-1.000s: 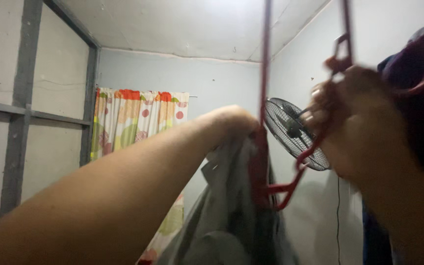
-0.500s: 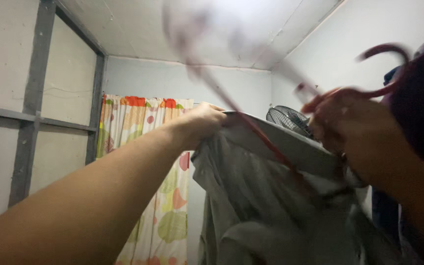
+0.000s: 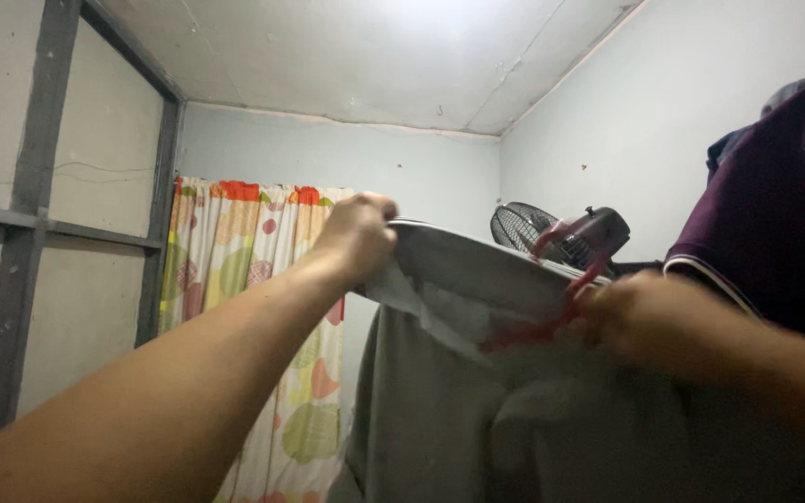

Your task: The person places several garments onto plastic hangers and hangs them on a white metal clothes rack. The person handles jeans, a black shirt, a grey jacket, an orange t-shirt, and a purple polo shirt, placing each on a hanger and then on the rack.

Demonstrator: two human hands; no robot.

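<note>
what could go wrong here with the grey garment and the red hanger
The red hanger sits only partly inside the grey garment, so the cloth might slide off its arm if the left hand lets the waistband go slack. The right hand works close to the fan, so the hanger's hook may catch on its grille. The hanger is blurred, so its exact seating is unclear.

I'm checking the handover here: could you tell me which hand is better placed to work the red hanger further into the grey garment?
Probably the right hand: it already grips the red hanger, while the left hand holds the grey garment open.
</note>
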